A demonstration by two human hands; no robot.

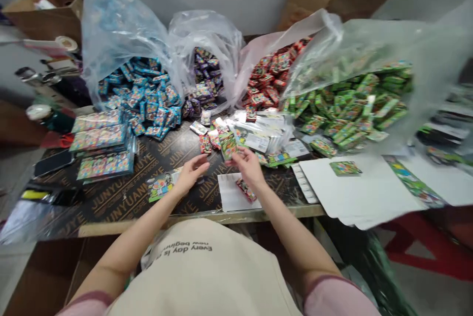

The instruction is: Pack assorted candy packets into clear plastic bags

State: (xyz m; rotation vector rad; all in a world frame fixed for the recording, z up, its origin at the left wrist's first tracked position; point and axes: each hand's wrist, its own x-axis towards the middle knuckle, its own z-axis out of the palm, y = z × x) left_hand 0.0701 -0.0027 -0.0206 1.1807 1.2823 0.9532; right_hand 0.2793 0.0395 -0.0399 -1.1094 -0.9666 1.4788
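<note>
Pinching a small green packet [228,144] in the head view, the fingers of the right hand [250,166] were closed on its lower right edge, above the middle of the dark printed tabletop [114,203]. The left hand [192,171] hovered to the left of that packet, its fingers apart and lightly curled. Near the left wrist lay a printed green sleeve [161,189], partly hidden by the forearm. Below the right hand, a red packet [245,191] lay on a white card [229,194] at the near edge.

Behind the hands, small loose packets [205,143] lay beside a pile of clear sleeves [273,134]. Along the back, from left to right, clear bags spilled blue packets [151,102], purple packets [204,77], red packets [266,77] and green packets [354,109]. On the left, filled flat packs [101,141] were stacked beside a dark phone [53,164]. To the right, another green packet [345,168] lay on large white sheets [354,195].
</note>
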